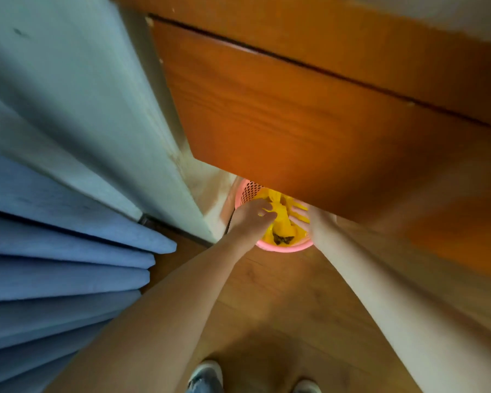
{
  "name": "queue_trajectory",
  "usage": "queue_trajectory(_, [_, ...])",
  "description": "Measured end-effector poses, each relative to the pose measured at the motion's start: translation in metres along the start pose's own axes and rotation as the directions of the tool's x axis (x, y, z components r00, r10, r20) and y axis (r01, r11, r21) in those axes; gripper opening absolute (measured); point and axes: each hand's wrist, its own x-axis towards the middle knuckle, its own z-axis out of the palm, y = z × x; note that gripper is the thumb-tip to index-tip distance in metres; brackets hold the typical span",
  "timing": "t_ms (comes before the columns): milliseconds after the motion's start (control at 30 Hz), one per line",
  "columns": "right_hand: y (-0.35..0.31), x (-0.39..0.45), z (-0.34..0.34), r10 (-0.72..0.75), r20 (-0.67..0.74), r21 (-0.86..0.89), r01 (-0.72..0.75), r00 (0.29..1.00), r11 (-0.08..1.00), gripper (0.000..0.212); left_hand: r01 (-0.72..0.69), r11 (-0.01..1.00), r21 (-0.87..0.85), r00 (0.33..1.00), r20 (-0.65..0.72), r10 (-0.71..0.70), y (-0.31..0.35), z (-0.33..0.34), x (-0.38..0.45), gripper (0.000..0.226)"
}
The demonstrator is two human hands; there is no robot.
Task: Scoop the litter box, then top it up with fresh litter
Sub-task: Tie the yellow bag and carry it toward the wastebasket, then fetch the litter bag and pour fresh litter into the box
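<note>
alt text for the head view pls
Both hands, left and right, reach into a pink mesh bin and handle its yellow bag liner, dark clumps at the bottom. Bin sits on wood floor under an orange desk.

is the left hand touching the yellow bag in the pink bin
Touching. The head view shows the left hand with fingers curled round a fold of the yellow bag lining the pink bin, with no gap between them.

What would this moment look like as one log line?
left hand: pinching bag | right hand: on bag | bag: in bin | dark clump inside
</note>
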Motion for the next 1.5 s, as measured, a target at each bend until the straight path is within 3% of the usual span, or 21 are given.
queue_trajectory(67, [-0.007, -0.032, -0.001, -0.004, 0.056, 0.016, 0.003, 0.998, 1.0, 0.037, 0.084, 0.992, -0.097, 0.995, -0.04, -0.089, 0.02, -0.01, -0.025, 0.015])
queue_trajectory(167, [-0.004, -0.081, -0.005, 0.025, 0.02, 0.183, -0.028, 0.999, 0.983, 0.034, 0.19, 0.946, -0.262, 0.976, -0.05, -0.21, 0.042, -0.026, -0.07, 0.01])
queue_trajectory(233, [-0.002, -0.119, -0.008, 0.064, 0.004, 0.191, -0.064, 0.998, 0.98, 0.031, 0.25, 0.905, -0.344, 0.963, -0.008, -0.269, 0.053, -0.038, -0.105, 0.013])
queue_trajectory(367, [-0.003, -0.214, -0.016, 0.119, 0.047, 0.231, -0.127, 0.992, 0.965, 0.028, 0.342, 0.791, -0.507, 0.923, 0.024, -0.384, 0.096, -0.069, -0.182, 0.027])
queue_trajectory(500, [-0.031, -0.325, -0.021, 0.133, 0.14, 0.265, -0.166, 0.981, 0.95, 0.03, 0.405, 0.619, -0.673, 0.857, 0.044, -0.513, 0.169, -0.103, -0.277, 0.01])
queue_trajectory(567, [-0.053, -0.38, -0.023, 0.095, 0.215, 0.263, -0.151, 0.972, 0.953, 0.034, 0.335, 0.52, -0.785, 0.856, 0.023, -0.517, 0.207, -0.126, -0.324, 0.011])
queue_trajectory(733, [-0.123, -0.497, -0.025, -0.121, 0.33, 0.165, 0.069, 0.936, 0.984, 0.04, 0.018, 0.449, -0.893, 0.94, -0.138, -0.313, 0.291, -0.187, -0.42, 0.027])
queue_trajectory(867, [-0.176, -0.569, -0.022, -0.228, 0.426, 0.145, 0.182, 0.875, 0.972, 0.044, -0.185, 0.354, -0.917, 0.934, -0.276, -0.227, 0.332, -0.226, -0.478, 0.034])
queue_trajectory(1067, [-0.215, -0.627, 0.002, -0.296, 0.574, 0.129, 0.273, 0.763, 0.953, 0.044, -0.374, 0.343, -0.862, 0.858, -0.462, -0.223, 0.354, -0.269, -0.543, 0.037])
queue_trajectory(1333, [-0.191, -0.672, 0.07, -0.138, 0.742, -0.067, 0.278, 0.655, 0.958, 0.042, -0.506, 0.233, -0.831, 0.718, -0.555, -0.421, 0.344, -0.295, -0.61, 0.038])
queue_trajectory(1500, [-0.165, -0.696, 0.099, -0.074, 0.802, -0.103, 0.259, 0.593, 0.96, 0.04, -0.543, 0.25, -0.801, 0.645, -0.589, -0.486, 0.322, -0.309, -0.646, 0.038])
